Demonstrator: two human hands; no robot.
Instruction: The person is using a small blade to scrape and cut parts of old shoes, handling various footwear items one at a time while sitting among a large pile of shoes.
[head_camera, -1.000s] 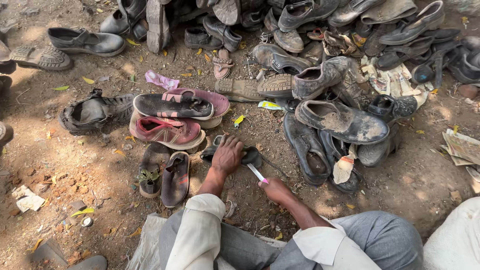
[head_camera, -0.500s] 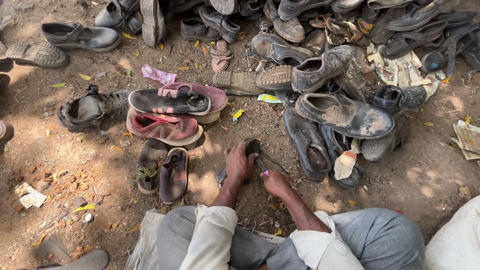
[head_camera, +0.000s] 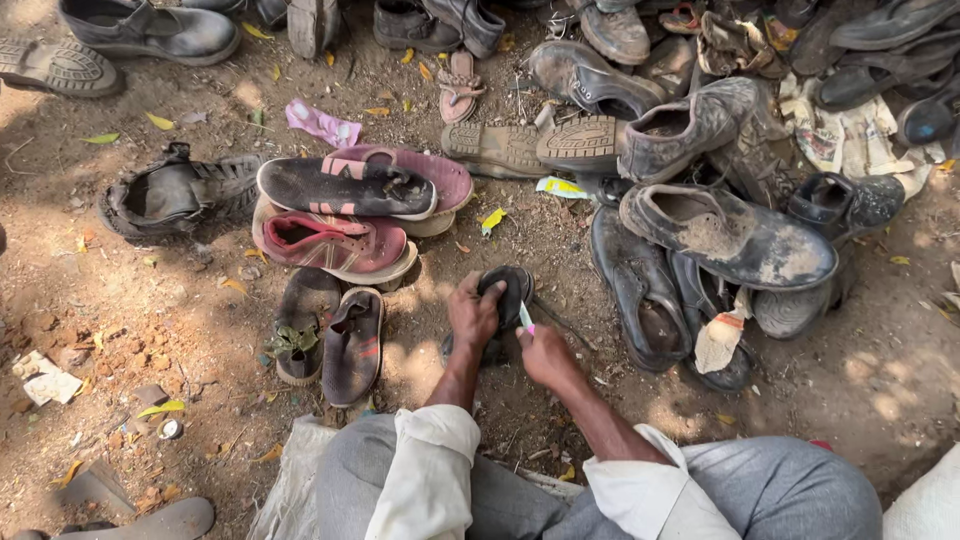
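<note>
My left hand (head_camera: 472, 314) grips a small dark shoe sole (head_camera: 508, 296) that lies on the dirt in front of my knees. My right hand (head_camera: 546, 354) holds a small pale tube or tool (head_camera: 525, 318) with its tip against the sole's right edge. Both forearms reach out from rolled pale sleeves over grey trousers (head_camera: 760, 490). A pair of dark sandals (head_camera: 335, 335) lies just left of my left hand.
Red and pink sports shoes (head_camera: 340, 215) are stacked to the left. A heap of worn dark leather shoes (head_camera: 720, 230) fills the right and the top. A torn black shoe (head_camera: 170, 195) sits far left. Leaves, scraps and a grey sack (head_camera: 290, 490) lie on the dirt.
My left hand has moved the dark sole a little away from me and clasped its top. My right hand has brought the small tool up against the sole's edge.
</note>
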